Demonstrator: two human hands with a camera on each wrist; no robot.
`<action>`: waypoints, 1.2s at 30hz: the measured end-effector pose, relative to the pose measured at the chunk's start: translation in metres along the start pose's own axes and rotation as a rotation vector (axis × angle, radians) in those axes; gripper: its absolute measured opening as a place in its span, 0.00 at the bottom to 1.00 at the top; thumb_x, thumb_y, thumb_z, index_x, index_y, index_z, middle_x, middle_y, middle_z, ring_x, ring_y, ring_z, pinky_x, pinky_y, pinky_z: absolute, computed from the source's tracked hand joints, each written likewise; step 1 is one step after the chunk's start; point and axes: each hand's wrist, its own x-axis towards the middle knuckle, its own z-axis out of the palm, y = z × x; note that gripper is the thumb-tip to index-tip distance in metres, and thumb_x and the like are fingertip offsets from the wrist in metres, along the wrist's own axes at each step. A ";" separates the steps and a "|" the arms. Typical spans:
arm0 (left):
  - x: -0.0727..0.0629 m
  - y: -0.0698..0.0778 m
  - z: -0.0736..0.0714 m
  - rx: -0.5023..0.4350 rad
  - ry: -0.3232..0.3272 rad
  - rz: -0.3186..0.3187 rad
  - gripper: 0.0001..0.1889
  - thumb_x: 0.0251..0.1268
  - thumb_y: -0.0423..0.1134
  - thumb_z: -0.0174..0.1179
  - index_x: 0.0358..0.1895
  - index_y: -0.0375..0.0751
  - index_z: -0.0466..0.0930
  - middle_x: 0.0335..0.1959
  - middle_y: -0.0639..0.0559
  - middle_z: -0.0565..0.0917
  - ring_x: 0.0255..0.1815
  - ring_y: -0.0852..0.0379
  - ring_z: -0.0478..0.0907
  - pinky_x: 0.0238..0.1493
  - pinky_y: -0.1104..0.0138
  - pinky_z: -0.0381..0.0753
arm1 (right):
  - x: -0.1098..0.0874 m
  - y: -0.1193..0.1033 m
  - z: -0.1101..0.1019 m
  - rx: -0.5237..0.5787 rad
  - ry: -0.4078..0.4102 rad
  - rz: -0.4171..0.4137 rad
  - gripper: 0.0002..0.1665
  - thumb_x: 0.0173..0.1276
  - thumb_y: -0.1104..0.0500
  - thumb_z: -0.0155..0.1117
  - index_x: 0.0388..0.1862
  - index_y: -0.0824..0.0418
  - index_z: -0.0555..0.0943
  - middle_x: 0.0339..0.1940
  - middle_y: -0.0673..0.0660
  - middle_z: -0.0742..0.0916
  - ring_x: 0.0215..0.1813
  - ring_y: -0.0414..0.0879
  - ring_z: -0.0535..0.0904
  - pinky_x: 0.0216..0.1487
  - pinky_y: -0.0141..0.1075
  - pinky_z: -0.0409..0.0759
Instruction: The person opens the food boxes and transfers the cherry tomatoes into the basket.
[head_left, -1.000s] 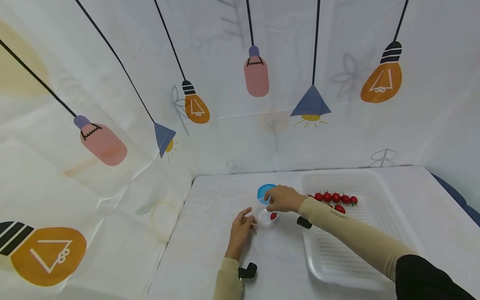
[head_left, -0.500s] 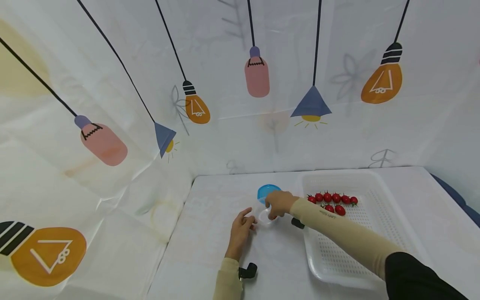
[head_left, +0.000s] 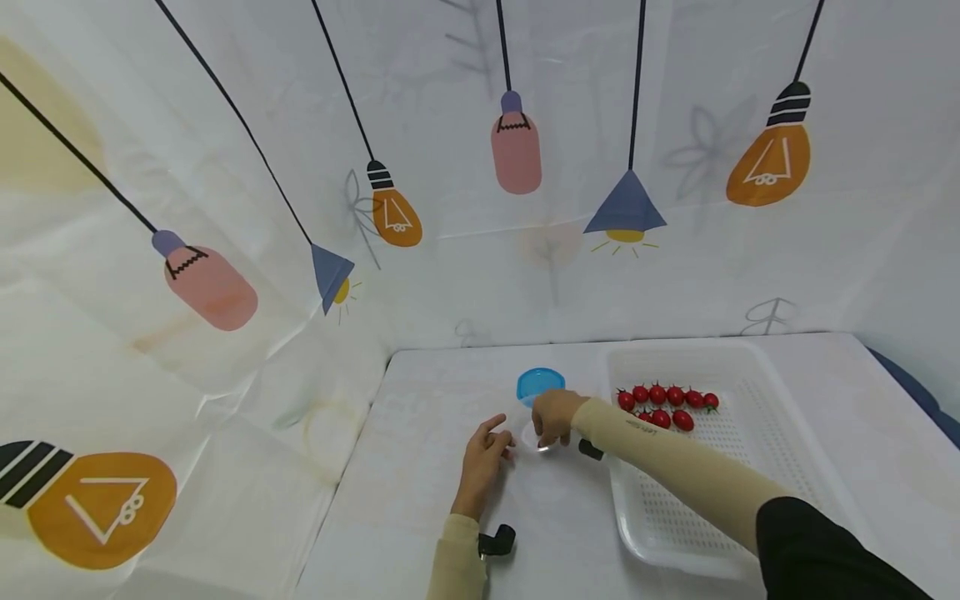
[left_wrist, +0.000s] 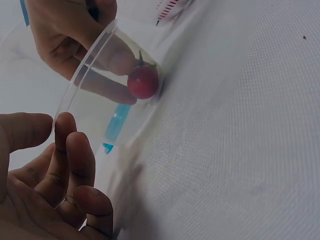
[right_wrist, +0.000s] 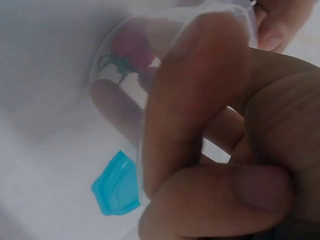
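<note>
A clear plastic cup [head_left: 529, 439] stands on the white-covered table between the hands. In the left wrist view, my left hand [left_wrist: 52, 170] pinches the cup's rim between thumb and fingertips. One cherry tomato [left_wrist: 143, 81], red with a green stem, lies at the bottom of the cup. My right hand [head_left: 555, 415] reaches down into the cup from the right. Its fingertips are beside the tomato, as the right wrist view also shows through the clear wall [right_wrist: 132, 45]; whether they pinch it cannot be told.
Just beyond the cup lies a bright blue, shallow plastic piece [head_left: 540, 382]. To the right, a white perforated tray [head_left: 712, 525] holds several cherry tomatoes [head_left: 675, 395] near its far side, under the right forearm's line. A printed white curtain [head_left: 480, 275] stands behind the table.
My right hand has lowered from above the cup into it, so the tomato is now hidden in the head view. The left hand has stayed at the cup's left side.
</note>
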 end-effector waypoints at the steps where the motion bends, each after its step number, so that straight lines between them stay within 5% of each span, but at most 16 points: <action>1: 0.000 0.000 0.000 -0.006 0.001 0.000 0.21 0.75 0.40 0.57 0.68 0.41 0.75 0.38 0.44 0.86 0.35 0.51 0.81 0.45 0.59 0.76 | 0.001 0.000 0.001 -0.010 0.003 -0.011 0.08 0.62 0.56 0.78 0.36 0.58 0.88 0.28 0.48 0.85 0.23 0.43 0.83 0.35 0.39 0.85; 5: 0.002 -0.003 0.000 -0.021 -0.001 0.008 0.22 0.74 0.42 0.59 0.68 0.43 0.75 0.38 0.45 0.87 0.34 0.53 0.81 0.43 0.62 0.76 | 0.006 0.001 0.004 -0.047 0.011 -0.043 0.05 0.62 0.57 0.77 0.31 0.55 0.88 0.26 0.47 0.84 0.20 0.41 0.82 0.27 0.32 0.81; 13: 0.002 0.000 0.000 -0.016 -0.004 0.010 0.22 0.76 0.39 0.57 0.69 0.40 0.74 0.40 0.40 0.87 0.37 0.48 0.81 0.45 0.59 0.76 | 0.009 0.001 0.006 -0.060 0.008 -0.072 0.03 0.64 0.58 0.75 0.31 0.53 0.90 0.24 0.45 0.84 0.22 0.40 0.82 0.29 0.33 0.80; 22: -0.017 0.035 -0.004 -0.020 -0.033 0.015 0.22 0.75 0.37 0.57 0.68 0.32 0.73 0.42 0.33 0.85 0.40 0.41 0.81 0.47 0.54 0.77 | 0.006 0.001 0.003 0.021 0.006 -0.060 0.03 0.65 0.58 0.75 0.31 0.53 0.88 0.27 0.46 0.84 0.25 0.42 0.82 0.32 0.35 0.81; 31: 0.002 0.001 0.000 0.006 0.011 0.017 0.21 0.76 0.37 0.56 0.68 0.37 0.74 0.37 0.46 0.86 0.36 0.51 0.80 0.42 0.59 0.75 | 0.001 -0.001 -0.007 0.090 0.012 -0.074 0.04 0.64 0.57 0.75 0.36 0.54 0.88 0.30 0.48 0.84 0.26 0.44 0.83 0.38 0.42 0.84; 36: 0.003 -0.004 -0.002 -0.016 -0.001 0.018 0.22 0.75 0.41 0.58 0.68 0.42 0.75 0.36 0.49 0.86 0.36 0.53 0.80 0.42 0.61 0.74 | 0.001 0.001 -0.012 0.073 0.032 -0.086 0.06 0.65 0.54 0.75 0.38 0.52 0.88 0.31 0.47 0.85 0.24 0.44 0.83 0.36 0.40 0.82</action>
